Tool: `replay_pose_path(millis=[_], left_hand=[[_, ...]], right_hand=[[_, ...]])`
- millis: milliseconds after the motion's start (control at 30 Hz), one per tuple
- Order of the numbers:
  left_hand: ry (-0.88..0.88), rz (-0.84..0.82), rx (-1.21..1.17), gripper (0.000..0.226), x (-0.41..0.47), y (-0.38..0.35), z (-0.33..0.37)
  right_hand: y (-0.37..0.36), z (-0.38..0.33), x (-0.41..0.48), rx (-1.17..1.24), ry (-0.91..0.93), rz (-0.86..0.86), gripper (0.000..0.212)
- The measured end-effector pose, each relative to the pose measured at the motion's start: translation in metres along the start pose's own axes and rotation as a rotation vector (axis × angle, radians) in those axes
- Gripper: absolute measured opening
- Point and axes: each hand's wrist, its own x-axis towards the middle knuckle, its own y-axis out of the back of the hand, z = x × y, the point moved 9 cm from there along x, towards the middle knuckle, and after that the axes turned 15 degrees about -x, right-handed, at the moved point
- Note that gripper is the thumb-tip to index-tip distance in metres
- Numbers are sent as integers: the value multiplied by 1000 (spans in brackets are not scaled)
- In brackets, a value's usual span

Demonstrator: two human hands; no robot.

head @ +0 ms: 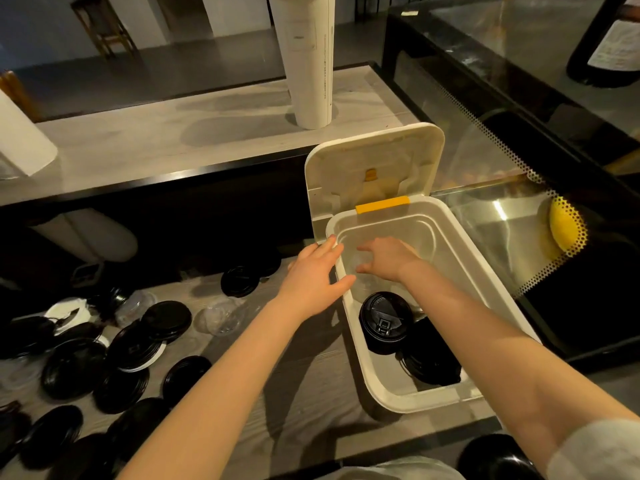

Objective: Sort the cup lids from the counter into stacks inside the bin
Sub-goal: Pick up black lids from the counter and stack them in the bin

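Under your right hand (388,259), at the far end of the bin (408,401), there is a faint clear shape that is too see-through to name. Your fingers curl loosely over it, and you cannot tell whether they pinch anything. Your own forearm cuts across the bin's near half, where a black lid stack (384,320) stands beside a second dark stack (433,358) that is partly in shadow. Your left hand (311,282) lies flat with its fingers straight, touching the bin's left rim. The bin's hinged cover (374,161) stands open behind it. Left of the bin, loose black lids (135,344) and a few clear lids (218,315) are scattered on the grey counter (304,386). Right of the bin is a glass display case (519,133), and beyond the bin a tall cup sleeve (308,60) is cut off at the top.
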Motion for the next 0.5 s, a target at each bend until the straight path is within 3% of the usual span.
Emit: replay_pose_path(millis=[233,500], left_hand=[[-9,48,278,66,-5,20,-11],[126,150,321,63,-34,76,-67]], right_hand=[[12,7,-15,14,-24,-32,62],[78,-41,-46,-80,7,411,48]])
